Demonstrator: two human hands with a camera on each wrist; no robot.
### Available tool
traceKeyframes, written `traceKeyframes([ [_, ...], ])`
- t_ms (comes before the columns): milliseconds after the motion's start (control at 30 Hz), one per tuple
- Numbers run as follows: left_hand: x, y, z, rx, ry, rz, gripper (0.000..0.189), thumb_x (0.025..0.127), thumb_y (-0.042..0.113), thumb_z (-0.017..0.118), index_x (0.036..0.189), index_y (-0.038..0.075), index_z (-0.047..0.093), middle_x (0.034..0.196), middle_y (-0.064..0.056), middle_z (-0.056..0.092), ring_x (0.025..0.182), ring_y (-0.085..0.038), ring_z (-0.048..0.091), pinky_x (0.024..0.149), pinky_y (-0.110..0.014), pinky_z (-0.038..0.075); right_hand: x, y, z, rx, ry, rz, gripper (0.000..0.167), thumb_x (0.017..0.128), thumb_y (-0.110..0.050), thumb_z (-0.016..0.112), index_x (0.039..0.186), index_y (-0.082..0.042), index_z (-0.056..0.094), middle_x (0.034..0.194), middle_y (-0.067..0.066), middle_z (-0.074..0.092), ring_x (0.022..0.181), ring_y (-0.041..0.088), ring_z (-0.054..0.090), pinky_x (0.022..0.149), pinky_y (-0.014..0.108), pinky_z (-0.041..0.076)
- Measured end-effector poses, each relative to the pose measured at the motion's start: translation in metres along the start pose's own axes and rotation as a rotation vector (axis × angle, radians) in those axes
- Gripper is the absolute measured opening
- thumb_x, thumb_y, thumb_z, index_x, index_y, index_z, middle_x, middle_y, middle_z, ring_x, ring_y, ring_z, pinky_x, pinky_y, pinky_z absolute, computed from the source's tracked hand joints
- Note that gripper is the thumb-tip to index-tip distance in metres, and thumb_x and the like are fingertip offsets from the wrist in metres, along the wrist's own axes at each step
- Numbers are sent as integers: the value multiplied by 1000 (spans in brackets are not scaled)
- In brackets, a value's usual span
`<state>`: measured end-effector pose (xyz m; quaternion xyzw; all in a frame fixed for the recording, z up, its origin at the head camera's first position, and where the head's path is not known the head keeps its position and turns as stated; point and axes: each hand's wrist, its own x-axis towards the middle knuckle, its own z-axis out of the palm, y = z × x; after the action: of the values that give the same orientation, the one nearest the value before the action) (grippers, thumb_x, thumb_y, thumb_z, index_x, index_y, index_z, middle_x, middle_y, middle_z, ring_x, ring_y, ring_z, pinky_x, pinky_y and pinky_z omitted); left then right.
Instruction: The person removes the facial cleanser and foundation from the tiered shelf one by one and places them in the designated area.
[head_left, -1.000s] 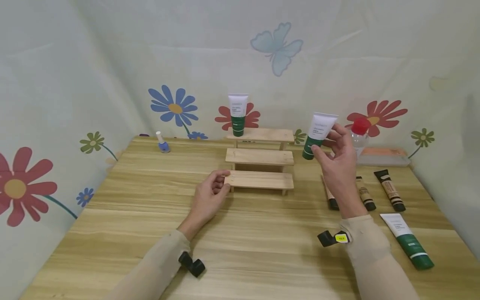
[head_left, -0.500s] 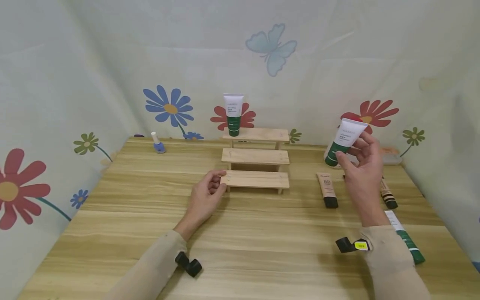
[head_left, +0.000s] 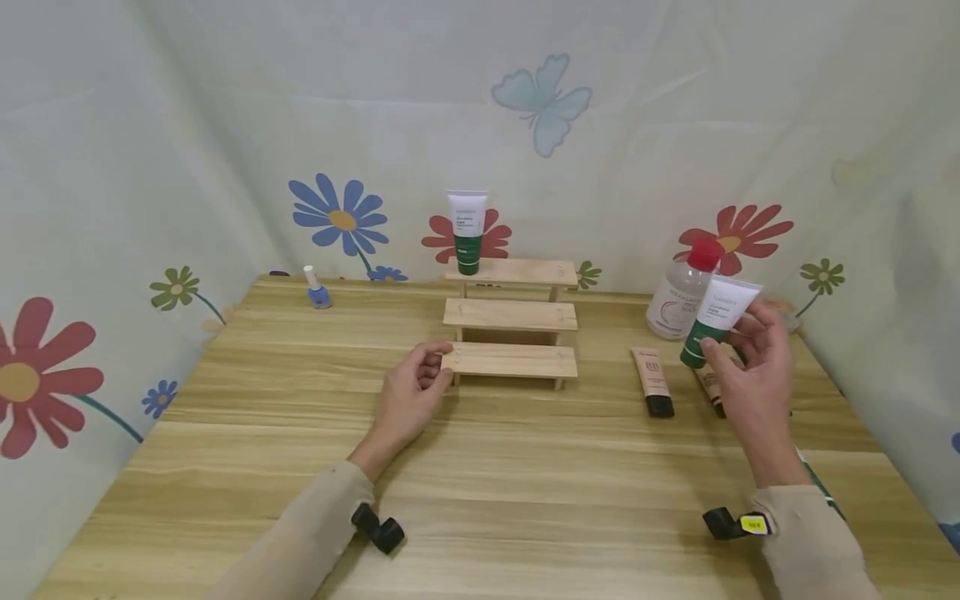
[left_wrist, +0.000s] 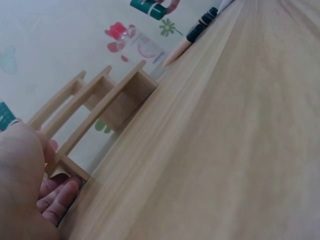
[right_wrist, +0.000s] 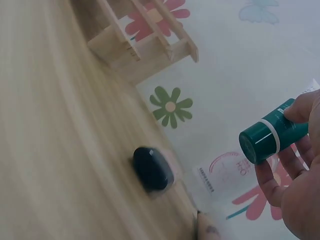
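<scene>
In the head view my right hand [head_left: 759, 375] pinches a white and green cream tube [head_left: 720, 321] above the table's right side, crimped end up and slightly tilted. The green cap of that tube [right_wrist: 262, 142] shows in the right wrist view. My left hand [head_left: 408, 392] grips the left end of the lowest step of a three-tier wooden stand [head_left: 510, 360]; in the left wrist view, the thumb side lies at the step's end with fingers curled below. Upright on the left of the top tier stands a matching white and green tube [head_left: 468, 233].
A clear bottle with a red cap [head_left: 673, 296] stands behind the held tube. The beige BB cream tube [head_left: 653, 383] lies nearby, and another beige tube [head_left: 711, 390] is partly covered by my right hand. Nail polish [head_left: 317, 290] stands at the back left.
My right hand has carried the tube rightward from beside the stand, then lower, in front of the red-capped bottle. My left hand stays on the stand.
</scene>
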<state>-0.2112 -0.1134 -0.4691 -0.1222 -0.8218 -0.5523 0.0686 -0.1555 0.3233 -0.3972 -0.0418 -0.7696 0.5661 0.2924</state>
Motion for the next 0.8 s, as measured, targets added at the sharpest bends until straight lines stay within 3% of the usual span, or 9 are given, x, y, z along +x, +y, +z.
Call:
traceKeyframes([
  [300,0,2,2,-10,-2,0,33,107,10,71,140,14,71,117,-10,72,99,-21,71,82,-23,59,-21,10,-22,69,29,75,66,99,12,73,157,-15,55,131,2,63,114,16,63,88,10,56],
  [500,0,-1,1,-9,0,11,34,107,9,71,141,14,71,117,-10,72,99,-22,71,83,-23,59,-35,15,-34,-56,17,123,67,101,8,73,159,-17,52,128,-6,61,113,10,62,88,7,54],
  [667,1,-3,0,-11,-2,8,34,107,9,71,141,14,71,118,-10,72,100,-22,71,83,-23,59,-50,20,-46,-27,34,179,67,99,12,72,158,-15,54,126,-6,63,110,8,64,83,7,55],
  [800,1,-4,-1,-11,2,3,34,107,10,71,140,15,71,117,-10,72,98,-21,71,81,-23,59,-60,21,-51,-43,52,177,67,98,15,71,155,-15,57,120,-6,66,105,7,65,81,8,56],
])
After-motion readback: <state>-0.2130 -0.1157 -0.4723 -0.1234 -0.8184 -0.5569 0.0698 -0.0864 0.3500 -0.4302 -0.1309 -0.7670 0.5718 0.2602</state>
